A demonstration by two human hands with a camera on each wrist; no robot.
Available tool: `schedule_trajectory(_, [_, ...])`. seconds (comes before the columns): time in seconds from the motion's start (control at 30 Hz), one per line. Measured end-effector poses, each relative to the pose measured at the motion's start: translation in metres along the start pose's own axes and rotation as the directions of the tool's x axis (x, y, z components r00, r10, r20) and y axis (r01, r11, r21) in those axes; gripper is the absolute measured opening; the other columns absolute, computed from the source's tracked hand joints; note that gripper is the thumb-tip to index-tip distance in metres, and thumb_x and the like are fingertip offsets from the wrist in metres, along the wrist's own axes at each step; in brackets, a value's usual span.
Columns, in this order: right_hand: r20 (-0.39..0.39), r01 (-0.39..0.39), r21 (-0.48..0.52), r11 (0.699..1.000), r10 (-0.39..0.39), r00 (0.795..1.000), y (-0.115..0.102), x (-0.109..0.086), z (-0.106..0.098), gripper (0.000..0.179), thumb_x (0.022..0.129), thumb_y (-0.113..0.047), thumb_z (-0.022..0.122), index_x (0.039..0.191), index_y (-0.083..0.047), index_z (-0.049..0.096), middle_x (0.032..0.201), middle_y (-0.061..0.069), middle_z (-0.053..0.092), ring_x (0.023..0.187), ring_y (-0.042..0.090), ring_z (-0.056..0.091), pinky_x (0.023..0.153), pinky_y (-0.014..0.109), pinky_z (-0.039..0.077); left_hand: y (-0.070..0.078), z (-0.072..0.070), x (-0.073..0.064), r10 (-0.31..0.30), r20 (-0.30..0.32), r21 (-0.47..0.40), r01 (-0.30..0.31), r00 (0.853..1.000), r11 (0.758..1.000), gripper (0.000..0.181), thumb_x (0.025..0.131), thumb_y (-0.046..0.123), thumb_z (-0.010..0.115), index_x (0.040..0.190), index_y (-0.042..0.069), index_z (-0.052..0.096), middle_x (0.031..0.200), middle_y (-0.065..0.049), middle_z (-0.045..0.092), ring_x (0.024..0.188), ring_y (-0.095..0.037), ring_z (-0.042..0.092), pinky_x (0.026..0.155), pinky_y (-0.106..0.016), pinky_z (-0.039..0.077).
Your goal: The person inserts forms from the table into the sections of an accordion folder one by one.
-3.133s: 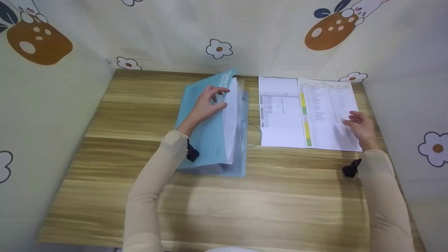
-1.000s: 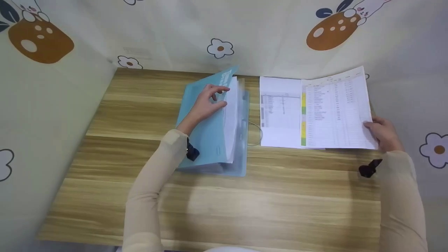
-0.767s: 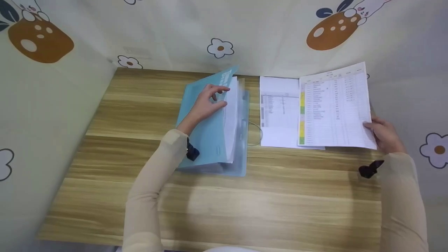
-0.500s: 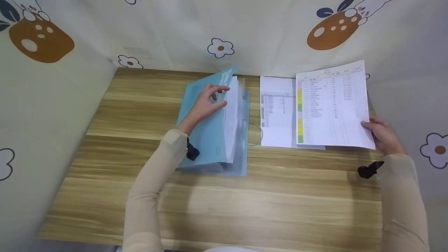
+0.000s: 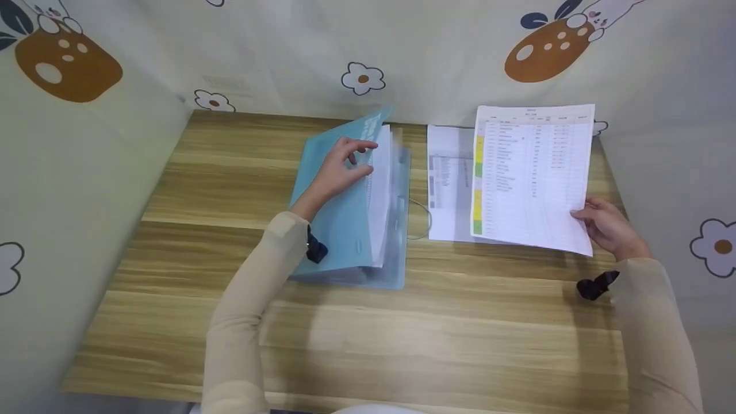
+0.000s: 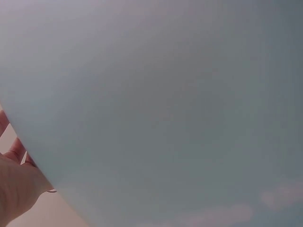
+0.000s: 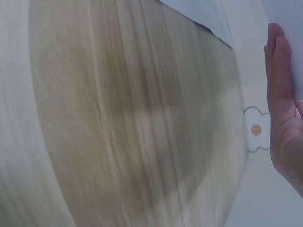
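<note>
In the head view, a printed sheet with yellow and green blocks along its left edge is raised off the table. My right hand pinches its right edge, thumb in front and fingers behind. Beneath it, partly covered, lies another printed paper. My left hand rests on the half-lifted light-blue cover of a folder, thumb and index finger extended apart near its free edge. White papers show inside the folder. The left wrist view is mostly filled by the blue cover.
Between folder and papers lies a thin cord loop on the wood-grain table. A patterned curtain stands close behind and at both sides. Black wrist cameras, such as the left one, hang at each sleeve.
My right hand has taken hold of the sheet's right edge, raised it and shifted it left over the other paper. My left hand and the folder have stayed put.
</note>
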State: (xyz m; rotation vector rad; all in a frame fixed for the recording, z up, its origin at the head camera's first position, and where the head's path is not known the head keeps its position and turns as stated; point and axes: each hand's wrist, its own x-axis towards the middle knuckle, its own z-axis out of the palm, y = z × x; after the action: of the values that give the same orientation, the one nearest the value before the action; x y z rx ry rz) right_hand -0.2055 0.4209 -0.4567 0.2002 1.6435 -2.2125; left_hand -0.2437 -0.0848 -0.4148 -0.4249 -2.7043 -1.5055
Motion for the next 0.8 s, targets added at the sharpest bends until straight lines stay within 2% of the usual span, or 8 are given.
schedule_trajectory(0.2, [0.079, -0.021, 0.017, 1.0, 0.02, 0.997, 0.008, 0.005, 0.016, 0.03, 0.085, 0.015, 0.037, 0.109, -0.003, 0.041, 0.095, 0.008, 0.061, 0.082, 0.019, 0.06, 0.065, 0.029, 0.048, 0.0, -0.001, 0.0, -0.001, 0.004, -0.001, 0.001, 1.0, 1.0, 0.037, 0.079, 0.017, 0.06, 0.115, 0.021, 0.057, 0.105, 0.001, 0.045, 0.085, -0.014, 0.04, 0.07, -0.028, 0.037])
schedule_trajectory(0.33, [0.091, -0.034, 0.025, 0.999, 0.031, 0.995, 0.014, 0.009, 0.026, 0.032, 0.084, 0.016, 0.036, 0.109, -0.003, 0.036, 0.095, 0.007, 0.061, 0.082, 0.019, 0.059, 0.065, 0.029, 0.048, 0.001, -0.002, -0.001, -0.001, 0.002, -0.001, 0.001, 1.0, 1.0, 0.037, 0.079, 0.018, 0.06, 0.115, 0.021, 0.057, 0.104, 0.002, 0.045, 0.084, -0.014, 0.04, 0.07, -0.028, 0.037])
schedule_trajectory(0.53, [0.12, -0.04, 0.044, 0.998, 0.034, 0.992, 0.022, 0.012, 0.038, 0.037, 0.082, 0.019, 0.036, 0.111, -0.004, 0.031, 0.096, 0.007, 0.059, 0.084, 0.02, 0.059, 0.067, 0.029, 0.047, 0.002, -0.001, -0.001, -0.016, 0.003, -0.003, 0.016, 1.0, 1.0, 0.036, 0.079, 0.019, 0.06, 0.115, 0.022, 0.057, 0.105, 0.002, 0.044, 0.085, -0.014, 0.04, 0.07, -0.028, 0.038])
schedule_trajectory(0.8, [0.156, -0.011, 0.032, 0.999, 0.006, 0.988, 0.031, 0.013, 0.049, 0.04, 0.08, 0.021, 0.037, 0.112, -0.002, 0.032, 0.101, 0.007, 0.059, 0.087, 0.02, 0.059, 0.069, 0.03, 0.048, 0.002, -0.001, -0.001, -0.018, 0.003, -0.013, 0.018, 1.0, 1.0, 0.037, 0.078, 0.017, 0.059, 0.114, 0.02, 0.058, 0.104, -0.002, 0.046, 0.084, -0.018, 0.041, 0.069, -0.029, 0.037])
